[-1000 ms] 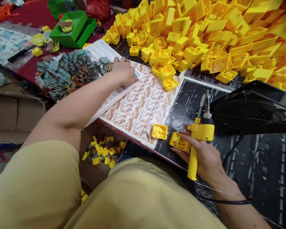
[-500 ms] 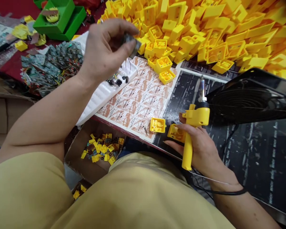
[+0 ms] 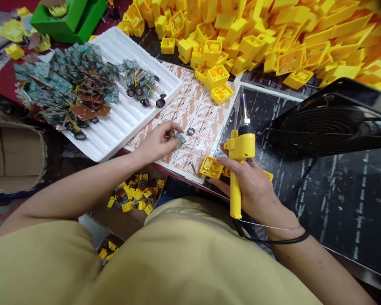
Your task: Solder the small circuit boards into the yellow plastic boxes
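My left grip [image 3: 157,142] is pinched shut, thumb against fingertips, on a small board [image 3: 178,137], held low over the printed sheet [image 3: 193,108] near the near edge of the bench [image 3: 336,203]; thin wires seem to trail from it toward a black disc [image 3: 191,131] lying on the sheet just to its right. My right grip [image 3: 250,186] is closed around the iron [image 3: 239,146], tip pointing far and clear of everything; its fingers reach to an open shell [image 3: 211,167] lying just right of the board. I judge this the step of bringing board to shell, ahead of any soldering; the next move calls for seating the board squarely, wires unsnagged, hot tip kept off them. Left, a foam tray [image 3: 120,123] carries a heap of boards [image 3: 60,80]; far, a pile of shells [image 3: 273,29]; right, a fan [image 3: 330,123].
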